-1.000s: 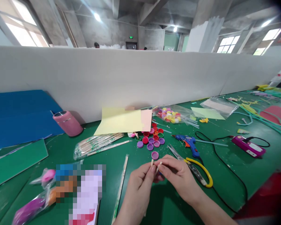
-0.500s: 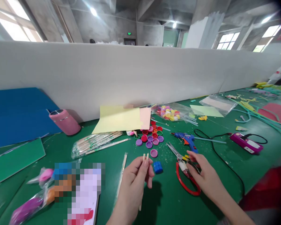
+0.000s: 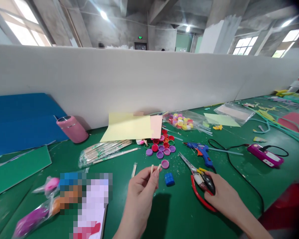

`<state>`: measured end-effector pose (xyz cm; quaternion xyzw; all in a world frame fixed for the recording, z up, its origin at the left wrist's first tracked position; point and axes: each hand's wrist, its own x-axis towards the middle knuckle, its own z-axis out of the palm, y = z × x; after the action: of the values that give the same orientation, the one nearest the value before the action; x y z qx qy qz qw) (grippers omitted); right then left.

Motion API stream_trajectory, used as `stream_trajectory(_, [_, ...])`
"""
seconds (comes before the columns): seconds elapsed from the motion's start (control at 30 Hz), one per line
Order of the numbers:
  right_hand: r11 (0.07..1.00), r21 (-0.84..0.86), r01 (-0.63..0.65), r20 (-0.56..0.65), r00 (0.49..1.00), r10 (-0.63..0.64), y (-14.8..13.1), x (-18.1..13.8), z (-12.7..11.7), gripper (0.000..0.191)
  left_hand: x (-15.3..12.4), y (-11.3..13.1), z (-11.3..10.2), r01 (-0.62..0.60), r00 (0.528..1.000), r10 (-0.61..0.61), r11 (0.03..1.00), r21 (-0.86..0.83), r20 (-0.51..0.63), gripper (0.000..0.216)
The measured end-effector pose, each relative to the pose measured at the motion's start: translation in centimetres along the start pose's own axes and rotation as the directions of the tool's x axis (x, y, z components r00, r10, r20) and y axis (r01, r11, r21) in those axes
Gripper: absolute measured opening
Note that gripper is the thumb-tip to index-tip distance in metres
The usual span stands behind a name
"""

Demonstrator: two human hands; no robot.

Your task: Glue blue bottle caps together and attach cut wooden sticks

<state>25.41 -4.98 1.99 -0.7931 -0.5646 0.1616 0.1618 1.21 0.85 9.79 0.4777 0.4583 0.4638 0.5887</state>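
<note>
My left hand [image 3: 142, 192] is closed, pinching two pale wooden chopsticks [image 3: 155, 169] whose ends stick up past the thumb. My right hand [image 3: 221, 196] is wrapped round a black-and-yellow handled tool [image 3: 209, 182]; its working end is hard to make out. Beneath and beside that tool are red-handled scissors [image 3: 200, 196] with silver blades pointing away to the left. A small blue block [image 3: 169, 179] sits between my hands. Just beyond it is a pinkish-purple bottle cap [image 3: 165, 164], apart from a cluster of red and purple caps [image 3: 160, 154].
A blue glue gun [image 3: 199, 151] lies beyond the scissors, near a purple power strip [image 3: 265, 156] with a black cable. Bagged chopsticks [image 3: 102, 151], a pink cup [image 3: 72, 128], yellow paper [image 3: 129, 127] and a phone [image 3: 94, 205] are on the left. A white partition [image 3: 139, 79] borders the back.
My right hand has closed round the black-and-yellow handled tool, its fingers looser before. The chopsticks in my left hand have spread and tilted slightly. The view has shifted a little.
</note>
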Motion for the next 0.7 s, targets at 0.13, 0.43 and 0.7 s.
stream_trajectory(0.13, [0.955, 0.283, 0.082, 0.017, 0.996, -0.09, -1.6, -0.8, -1.7, 0.046, -0.1, 0.1, 0.0, 0.008, 0.999, -0.007, 1.0, -0.023, 0.043, 0.022])
stream_trajectory(0.43, [0.74, 0.665, 0.098, 0.141, 0.957, -0.254, -7.5, -2.2, -3.4, 0.055, 0.0, 0.3, -0.1, 0.049, 0.997, -0.04, 0.988, -0.147, 0.065, 0.021])
stream_trajectory(0.7, [0.725, 0.671, 0.154, 0.197, 0.906, -0.375, -7.4, -2.9, -4.0, 0.07, 0.0, 0.3, -0.2, -0.014, 1.0, 0.013, 0.991, -0.133, -0.01, 0.023])
